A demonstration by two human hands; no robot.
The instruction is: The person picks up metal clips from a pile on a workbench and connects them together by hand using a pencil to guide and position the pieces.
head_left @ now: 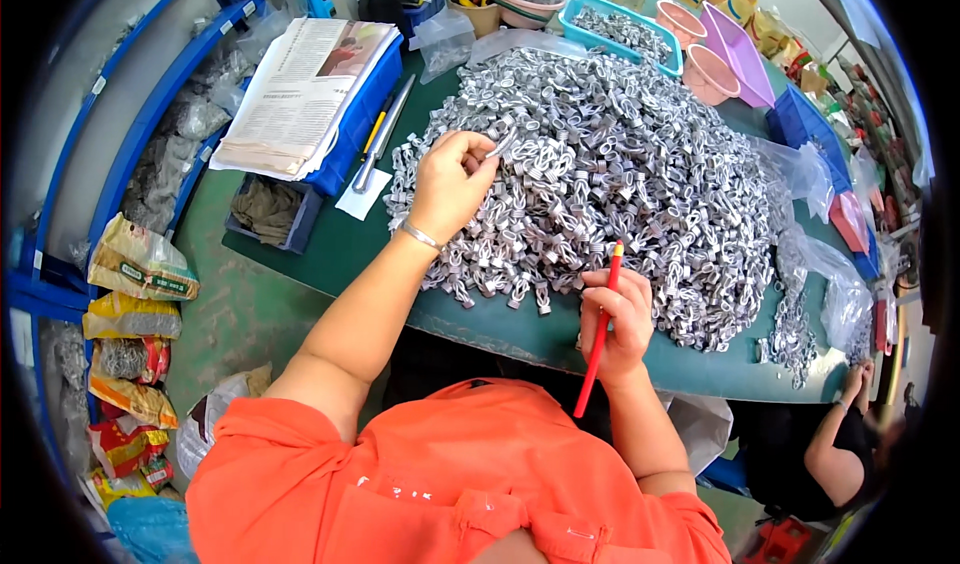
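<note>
While my left hand [452,182] pinches a metal piece [503,143], my right hand [624,319] grips a pencil [597,356]. Table [480,322] shows between pile [610,164] and near edge.

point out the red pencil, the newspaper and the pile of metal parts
Red pencil [592,364]: head view, on its shaft below the right hand [618,322].
Newspaper [300,99]: head view, middle of its top page.
Pile of metal parts [620,174]: head view, middle of the heap.

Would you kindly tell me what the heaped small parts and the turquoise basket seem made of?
The small parts look like metal, with a silvery-grey, fairly shiny finish and bright glints, though coated plastic is possible. The turquoise basket is likely smooth plastic, judging by its even colour.
</note>
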